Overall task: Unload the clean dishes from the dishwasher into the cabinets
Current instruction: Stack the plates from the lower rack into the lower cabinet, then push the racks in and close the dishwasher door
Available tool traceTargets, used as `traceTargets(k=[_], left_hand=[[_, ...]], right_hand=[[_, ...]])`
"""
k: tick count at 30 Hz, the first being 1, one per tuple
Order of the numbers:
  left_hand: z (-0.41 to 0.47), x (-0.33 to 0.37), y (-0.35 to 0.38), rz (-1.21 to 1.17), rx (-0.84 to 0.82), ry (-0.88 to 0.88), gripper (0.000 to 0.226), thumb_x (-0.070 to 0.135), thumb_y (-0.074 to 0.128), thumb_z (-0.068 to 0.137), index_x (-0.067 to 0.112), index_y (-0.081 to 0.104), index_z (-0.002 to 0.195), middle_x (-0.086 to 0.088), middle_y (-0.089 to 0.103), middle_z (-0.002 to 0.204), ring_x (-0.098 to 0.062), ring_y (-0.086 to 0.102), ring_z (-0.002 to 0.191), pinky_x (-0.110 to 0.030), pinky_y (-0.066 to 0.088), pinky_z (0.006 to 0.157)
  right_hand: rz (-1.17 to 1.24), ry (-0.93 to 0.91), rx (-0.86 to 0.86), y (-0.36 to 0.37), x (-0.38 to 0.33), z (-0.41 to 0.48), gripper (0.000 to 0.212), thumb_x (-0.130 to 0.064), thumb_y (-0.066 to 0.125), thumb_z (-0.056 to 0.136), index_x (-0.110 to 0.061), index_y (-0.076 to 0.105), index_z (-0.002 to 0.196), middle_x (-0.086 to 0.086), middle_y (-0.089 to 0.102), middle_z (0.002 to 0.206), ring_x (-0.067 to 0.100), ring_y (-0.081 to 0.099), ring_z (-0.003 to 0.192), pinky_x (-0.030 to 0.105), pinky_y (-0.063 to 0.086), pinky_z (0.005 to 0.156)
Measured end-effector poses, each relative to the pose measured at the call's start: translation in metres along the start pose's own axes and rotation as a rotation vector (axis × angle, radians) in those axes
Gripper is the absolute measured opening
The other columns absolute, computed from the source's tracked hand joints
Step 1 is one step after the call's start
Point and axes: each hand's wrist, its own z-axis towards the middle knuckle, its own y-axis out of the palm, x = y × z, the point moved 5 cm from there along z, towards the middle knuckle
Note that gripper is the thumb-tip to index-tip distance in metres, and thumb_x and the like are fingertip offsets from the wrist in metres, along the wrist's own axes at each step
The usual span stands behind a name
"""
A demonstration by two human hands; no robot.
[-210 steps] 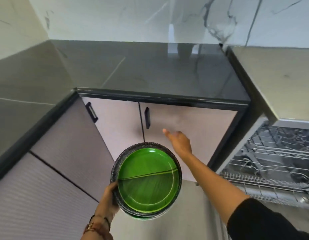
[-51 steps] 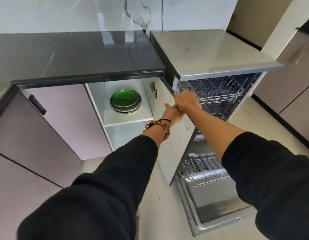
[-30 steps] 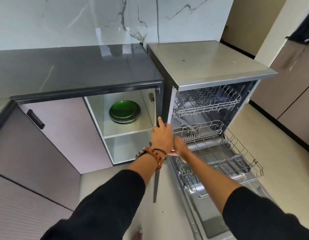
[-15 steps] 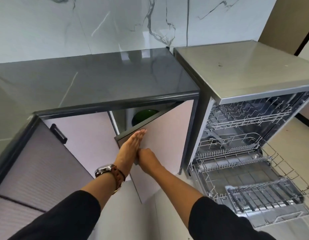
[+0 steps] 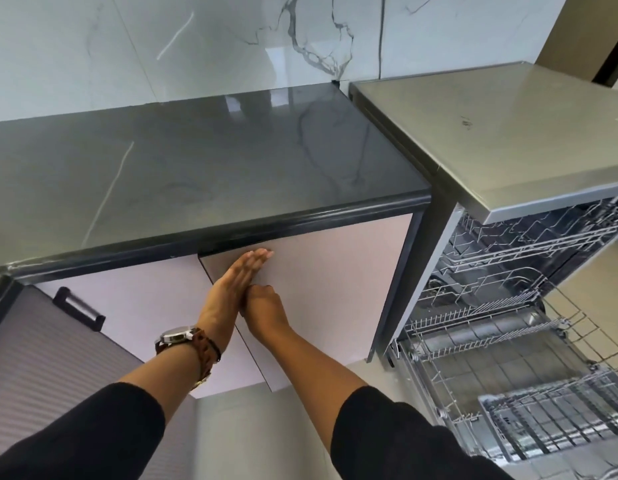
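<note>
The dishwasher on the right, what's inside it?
Inside the open dishwasher, only bare wire racks show: an upper rack and a pulled-out lower rack with a gray cutlery basket. No dishes are visible, though the dark back stays hidden.

Domestic kitchen. Evidence: a glossy dark grey stone countertop [image 5: 203,168] above both hands, backed by a white marble-veined wall panel [image 5: 196,39]; pale pink flat-fronted base cabinet doors [image 5: 328,271] beneath; an open stainless-steel dishwasher [image 5: 508,140] with wire racks [image 5: 508,265] to the right.
</note>
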Motion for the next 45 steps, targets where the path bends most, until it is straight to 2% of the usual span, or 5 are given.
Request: traceTargets(k=[11, 21, 26, 31, 45], left_hand=[[0.028, 0.003, 0.016, -0.046, -0.02, 0.018, 0.082, 0.029, 0.038, 0.099, 0.0, -0.024, 0.143, -0.021, -0.03, 0.15, -0.034, -0.023, 0.14, -0.044, -0.007, 0.116], [0.017, 0.095, -0.12, -0.909, -0.201, 0.039, 0.071, 0.019, 0.032, 0.096, 0.0, -0.015, 0.146, -0.023, -0.018, 0.154, -0.038, -0.011, 0.144, -0.046, -0.012, 0.115], [0.005, 0.168, -0.286, -1.157, -0.105, 0.301, 0.087, 0.01, 0.08, 0.045, 0.005, 0.057, 0.128, -0.024, 0.049, 0.137, -0.041, 0.049, 0.126, -0.038, -0.025, 0.113], [0.003, 0.224, -0.442, -1.409, -0.083, 0.384, 0.074, 0.0, 0.035, 0.09, 0.015, -0.006, 0.15, -0.014, -0.01, 0.158, -0.032, -0.008, 0.146, -0.042, -0.005, 0.118], [0.019, 0.341, -0.642, -1.589, -0.149, 0.573, 0.058, -0.001, 0.018, 0.096, 0.006, -0.002, 0.15, -0.012, -0.005, 0.159, -0.026, -0.003, 0.147, -0.039, 0.001, 0.12]], right_hand=[[0.107, 0.077, 0.099, -0.001, 0.003, 0.031, 0.029, -0.016, 0.04, 0.1, -0.001, 0.059, 0.115, 0.018, 0.063, 0.118, 0.031, 0.061, 0.107, 0.033, 0.048, 0.091], [0.037, 0.154, 0.108, -0.077, 0.179, -0.072, 0.037, -0.027, 0.053, 0.094, -0.004, 0.056, 0.123, 0.02, 0.063, 0.121, 0.035, 0.057, 0.113, 0.037, 0.046, 0.097], [-0.051, 0.472, 0.136, -0.151, 0.36, -0.185, 0.024, -0.022, 0.052, 0.092, -0.01, 0.063, 0.11, 0.02, 0.067, 0.11, 0.034, 0.062, 0.107, 0.036, 0.049, 0.085], [-0.271, 0.57, 0.047, -0.224, 0.494, -0.277, 0.033, -0.027, 0.05, 0.093, -0.017, 0.055, 0.123, 0.014, 0.063, 0.12, 0.029, 0.06, 0.112, 0.034, 0.048, 0.09], [-0.771, 0.29, -0.324, -0.238, 0.661, -0.322, 0.043, -0.005, 0.034, 0.098, -0.008, 0.033, 0.141, 0.015, 0.033, 0.145, 0.026, 0.046, 0.126, 0.034, 0.045, 0.098]])
